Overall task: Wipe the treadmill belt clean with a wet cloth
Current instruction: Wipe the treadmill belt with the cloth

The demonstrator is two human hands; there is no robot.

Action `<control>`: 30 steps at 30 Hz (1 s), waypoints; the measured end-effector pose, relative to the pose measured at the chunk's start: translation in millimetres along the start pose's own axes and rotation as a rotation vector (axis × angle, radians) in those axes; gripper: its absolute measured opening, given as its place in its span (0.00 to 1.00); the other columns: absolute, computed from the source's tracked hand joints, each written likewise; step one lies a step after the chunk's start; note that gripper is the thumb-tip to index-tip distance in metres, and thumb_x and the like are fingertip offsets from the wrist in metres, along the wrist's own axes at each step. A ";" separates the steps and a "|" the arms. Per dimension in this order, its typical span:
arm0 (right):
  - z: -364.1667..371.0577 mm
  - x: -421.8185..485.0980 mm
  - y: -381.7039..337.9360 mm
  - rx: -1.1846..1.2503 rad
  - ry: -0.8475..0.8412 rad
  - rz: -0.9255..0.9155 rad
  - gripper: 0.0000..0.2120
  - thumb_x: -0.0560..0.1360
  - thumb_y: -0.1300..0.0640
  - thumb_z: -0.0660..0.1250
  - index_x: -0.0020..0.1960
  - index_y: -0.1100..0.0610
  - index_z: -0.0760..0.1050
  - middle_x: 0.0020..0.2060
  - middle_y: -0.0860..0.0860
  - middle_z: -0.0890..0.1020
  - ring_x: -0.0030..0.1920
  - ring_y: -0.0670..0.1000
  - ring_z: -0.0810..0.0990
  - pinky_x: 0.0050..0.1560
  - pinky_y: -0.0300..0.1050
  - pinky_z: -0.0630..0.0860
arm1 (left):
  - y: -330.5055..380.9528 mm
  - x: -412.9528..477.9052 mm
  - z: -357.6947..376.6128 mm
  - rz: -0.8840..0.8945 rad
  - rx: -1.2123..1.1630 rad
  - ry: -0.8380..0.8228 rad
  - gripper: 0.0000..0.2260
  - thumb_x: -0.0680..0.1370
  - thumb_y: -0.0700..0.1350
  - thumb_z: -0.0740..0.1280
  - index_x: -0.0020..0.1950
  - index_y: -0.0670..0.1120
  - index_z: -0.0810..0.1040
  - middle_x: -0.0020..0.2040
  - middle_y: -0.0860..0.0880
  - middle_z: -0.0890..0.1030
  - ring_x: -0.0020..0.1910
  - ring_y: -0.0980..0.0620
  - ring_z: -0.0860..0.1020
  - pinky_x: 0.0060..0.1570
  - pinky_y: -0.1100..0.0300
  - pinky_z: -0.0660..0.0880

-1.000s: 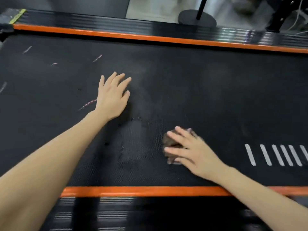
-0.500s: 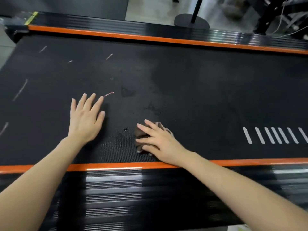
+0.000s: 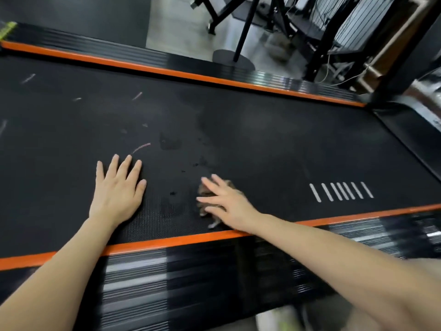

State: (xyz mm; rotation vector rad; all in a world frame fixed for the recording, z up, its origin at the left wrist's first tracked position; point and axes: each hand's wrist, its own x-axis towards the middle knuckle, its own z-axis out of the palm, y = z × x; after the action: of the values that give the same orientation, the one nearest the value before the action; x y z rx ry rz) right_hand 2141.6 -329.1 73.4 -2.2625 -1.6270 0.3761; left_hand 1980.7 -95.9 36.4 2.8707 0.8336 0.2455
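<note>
The black treadmill belt fills the middle of the view, with pale scuff marks at its left and dark wet patches near its centre. My left hand lies flat on the belt, fingers straight and spread. A small brownish wet cloth is bunched on the belt near the front edge. My right hand presses down on it with straight fingers and covers most of it.
Orange strips border the belt front and back, with ribbed black side rails outside them. White stripe marks lie on the belt at right. Black stands, a round base and cables stand on the floor behind.
My right hand has slid the cloth leftward and toward the front edge of the belt. My left hand has also shifted nearer the front edge, staying flat. The view has tilted.
</note>
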 end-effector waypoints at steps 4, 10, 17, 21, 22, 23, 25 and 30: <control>26.6 69.2 -28.0 -0.055 0.007 -0.188 0.15 0.78 0.56 0.63 0.63 0.56 0.77 0.73 0.54 0.64 0.75 0.59 0.55 0.71 0.67 0.54 | 0.1 0.0 0.3 -0.015 0.045 0.010 0.28 0.78 0.55 0.47 0.67 0.40 0.73 0.68 0.39 0.72 0.69 0.35 0.66 0.67 0.34 0.56; 21.1 95.6 8.7 -0.109 0.021 -0.466 0.19 0.77 0.50 0.58 0.64 0.55 0.77 0.71 0.57 0.67 0.73 0.59 0.62 0.72 0.53 0.56 | -0.6 0.9 3.0 -0.019 0.105 0.014 0.28 0.78 0.56 0.47 0.69 0.43 0.72 0.69 0.42 0.72 0.70 0.38 0.66 0.69 0.36 0.55; 7.5 167.2 50.7 -0.039 0.210 -0.180 0.16 0.77 0.55 0.65 0.65 0.54 0.76 0.72 0.56 0.67 0.74 0.60 0.61 0.72 0.59 0.59 | 0.7 -1.9 2.4 -0.029 0.124 0.026 0.29 0.79 0.58 0.44 0.71 0.46 0.70 0.71 0.44 0.69 0.73 0.41 0.61 0.72 0.41 0.49; 10.3 184.2 52.7 -0.075 0.286 0.000 0.16 0.80 0.53 0.61 0.67 0.51 0.74 0.75 0.52 0.62 0.76 0.56 0.53 0.74 0.59 0.52 | 1.0 -0.7 1.1 -0.045 0.116 0.040 0.29 0.78 0.59 0.44 0.72 0.48 0.68 0.73 0.43 0.66 0.75 0.41 0.58 0.73 0.42 0.48; 12.6 180.7 50.0 -0.081 0.280 -0.012 0.16 0.80 0.52 0.61 0.66 0.50 0.74 0.75 0.52 0.62 0.76 0.56 0.53 0.73 0.61 0.52 | 1.5 -0.4 0.9 -0.055 0.111 0.045 0.30 0.77 0.60 0.43 0.72 0.49 0.67 0.74 0.43 0.65 0.75 0.42 0.56 0.74 0.43 0.46; 13.5 176.1 47.1 -0.072 0.261 -0.043 0.16 0.80 0.52 0.62 0.66 0.51 0.75 0.75 0.53 0.62 0.76 0.57 0.53 0.72 0.63 0.52 | 1.9 0.2 0.9 -0.064 0.110 0.049 0.30 0.77 0.60 0.42 0.73 0.50 0.66 0.74 0.43 0.63 0.76 0.43 0.54 0.74 0.44 0.44; 15.2 159.6 39.2 -0.058 0.214 -0.164 0.15 0.78 0.52 0.62 0.64 0.53 0.77 0.73 0.56 0.65 0.74 0.62 0.58 0.69 0.66 0.58 | 3.2 1.0 1.3 -0.073 0.116 0.041 0.31 0.76 0.60 0.40 0.74 0.51 0.64 0.75 0.45 0.61 0.76 0.44 0.52 0.74 0.46 0.41; 31.6 82.8 14.2 -0.039 0.086 -0.609 0.19 0.75 0.48 0.57 0.60 0.51 0.80 0.69 0.57 0.71 0.69 0.64 0.68 0.63 0.63 0.65 | 9.6 -3.3 1.5 -0.121 0.218 0.028 0.27 0.79 0.57 0.43 0.72 0.51 0.67 0.73 0.42 0.66 0.74 0.40 0.58 0.73 0.41 0.46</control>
State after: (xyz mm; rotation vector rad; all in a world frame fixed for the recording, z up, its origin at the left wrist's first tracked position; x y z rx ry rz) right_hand 2167.4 -251.2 36.9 -1.6557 -2.1675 0.0885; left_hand 1983.3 -105.8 36.2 3.0058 1.0992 0.1928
